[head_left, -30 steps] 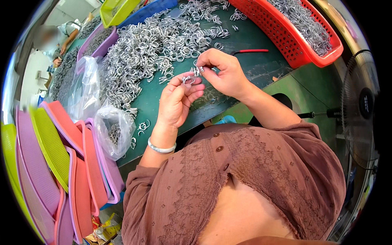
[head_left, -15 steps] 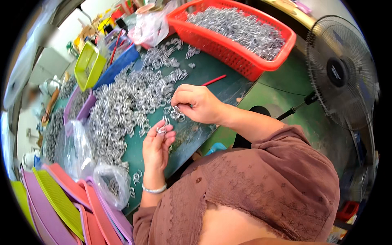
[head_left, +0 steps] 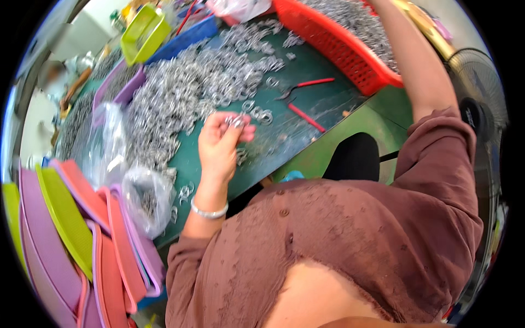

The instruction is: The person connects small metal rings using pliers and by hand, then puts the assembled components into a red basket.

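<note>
My left hand (head_left: 221,142), with a bangle at its wrist, is closed on a few silver metal rings (head_left: 235,121) pinched between thumb and fingers. It hovers over the green table (head_left: 268,156), by the near edge of a big heap of similar rings (head_left: 186,90). Several loose rings (head_left: 261,115) lie just past the fingertips. Red-handled pliers (head_left: 307,116) rest with handles spread to the right of them. My right forearm (head_left: 418,60) stretches to the top edge over the red basket (head_left: 350,54), which is full of rings (head_left: 363,24); the hand itself is cut off.
At left are a clear plastic bag with rings (head_left: 147,202) and stacked coloured plastic bins (head_left: 71,224). Beyond the heap stand a yellow-green bin (head_left: 145,35), a blue bin (head_left: 183,44) and a purple bin (head_left: 128,87). A fan (head_left: 481,82) stands at right.
My right hand has left the spot beside my left hand and reached far right over the red basket. The pliers are now uncovered on the table. My left hand keeps its rings; the view has shifted.
</note>
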A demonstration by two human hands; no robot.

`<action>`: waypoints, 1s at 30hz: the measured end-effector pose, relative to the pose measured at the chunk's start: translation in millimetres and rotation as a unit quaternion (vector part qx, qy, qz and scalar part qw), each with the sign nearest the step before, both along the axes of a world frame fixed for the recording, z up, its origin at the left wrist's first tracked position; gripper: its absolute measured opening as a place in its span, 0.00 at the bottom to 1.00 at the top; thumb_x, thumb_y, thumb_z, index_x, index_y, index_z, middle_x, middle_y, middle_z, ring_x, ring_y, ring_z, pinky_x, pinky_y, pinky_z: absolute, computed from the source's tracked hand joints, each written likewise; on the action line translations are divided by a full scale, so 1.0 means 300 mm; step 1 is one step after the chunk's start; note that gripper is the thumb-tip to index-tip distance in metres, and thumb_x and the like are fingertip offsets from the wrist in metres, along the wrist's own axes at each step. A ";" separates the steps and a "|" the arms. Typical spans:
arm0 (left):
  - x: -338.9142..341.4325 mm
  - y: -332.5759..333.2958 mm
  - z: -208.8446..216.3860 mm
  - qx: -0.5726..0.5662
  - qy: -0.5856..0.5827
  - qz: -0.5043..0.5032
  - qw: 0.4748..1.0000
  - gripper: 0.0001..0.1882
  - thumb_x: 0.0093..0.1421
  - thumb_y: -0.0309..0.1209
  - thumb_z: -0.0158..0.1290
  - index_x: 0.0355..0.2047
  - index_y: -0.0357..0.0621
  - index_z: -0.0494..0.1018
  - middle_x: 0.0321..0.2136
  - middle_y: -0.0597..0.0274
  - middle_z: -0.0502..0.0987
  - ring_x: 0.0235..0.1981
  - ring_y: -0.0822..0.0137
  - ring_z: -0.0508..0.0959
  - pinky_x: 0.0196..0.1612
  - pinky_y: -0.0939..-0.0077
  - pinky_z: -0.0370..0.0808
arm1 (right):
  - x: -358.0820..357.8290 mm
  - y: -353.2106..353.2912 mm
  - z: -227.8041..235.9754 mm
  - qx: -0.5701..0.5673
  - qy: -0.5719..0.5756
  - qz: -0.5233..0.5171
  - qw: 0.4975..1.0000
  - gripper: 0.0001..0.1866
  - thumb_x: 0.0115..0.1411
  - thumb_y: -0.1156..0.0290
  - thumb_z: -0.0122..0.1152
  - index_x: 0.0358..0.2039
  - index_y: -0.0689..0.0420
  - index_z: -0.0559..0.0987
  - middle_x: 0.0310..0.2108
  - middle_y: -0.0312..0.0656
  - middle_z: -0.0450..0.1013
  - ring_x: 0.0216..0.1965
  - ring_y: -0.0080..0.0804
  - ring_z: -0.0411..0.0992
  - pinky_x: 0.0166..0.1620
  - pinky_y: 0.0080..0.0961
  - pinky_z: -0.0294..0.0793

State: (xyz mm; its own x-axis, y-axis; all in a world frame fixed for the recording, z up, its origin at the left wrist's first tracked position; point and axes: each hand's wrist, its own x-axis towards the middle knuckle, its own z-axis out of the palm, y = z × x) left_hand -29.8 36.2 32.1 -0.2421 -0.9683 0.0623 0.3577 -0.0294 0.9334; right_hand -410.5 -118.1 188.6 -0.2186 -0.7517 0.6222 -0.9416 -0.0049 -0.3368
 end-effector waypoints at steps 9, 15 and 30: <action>0.062 0.012 -0.008 -0.049 -0.028 0.051 0.997 0.08 0.54 0.21 0.47 0.36 0.36 0.67 0.25 0.58 0.73 0.23 0.72 0.74 0.25 0.83 0.70 | 0.498 0.246 -0.068 0.145 0.038 0.237 0.960 0.16 0.44 0.71 0.55 0.37 0.57 0.75 0.30 0.44 0.74 0.35 0.38 0.72 0.38 0.29 0.70; 0.018 -0.001 0.008 -0.044 -0.008 0.055 0.998 0.10 0.53 0.21 0.48 0.37 0.35 0.66 0.24 0.61 0.72 0.21 0.75 0.72 0.23 0.87 0.67 | 0.679 0.427 -0.345 0.216 -0.174 0.517 0.810 0.15 0.46 0.70 0.60 0.36 0.59 0.74 0.25 0.39 0.72 0.23 0.23 0.68 0.27 0.20 0.68; -0.009 -0.002 0.001 -0.084 -0.086 0.110 0.987 0.13 0.51 0.19 0.48 0.39 0.35 0.63 0.24 0.65 0.72 0.22 0.83 0.68 0.24 0.92 0.63 | 0.739 0.420 -0.496 0.242 -0.434 0.537 0.682 0.09 0.49 0.79 0.56 0.34 0.64 0.75 0.30 0.38 0.73 0.31 0.18 0.69 0.37 0.16 0.69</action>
State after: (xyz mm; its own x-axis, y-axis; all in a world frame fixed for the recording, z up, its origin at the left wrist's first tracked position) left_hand -32.6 35.5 32.3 -0.0472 -0.9781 0.2028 0.1745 0.1918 0.9658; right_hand -188.9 7.9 40.0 0.4914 -0.8399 0.2305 0.0730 -0.2240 -0.9718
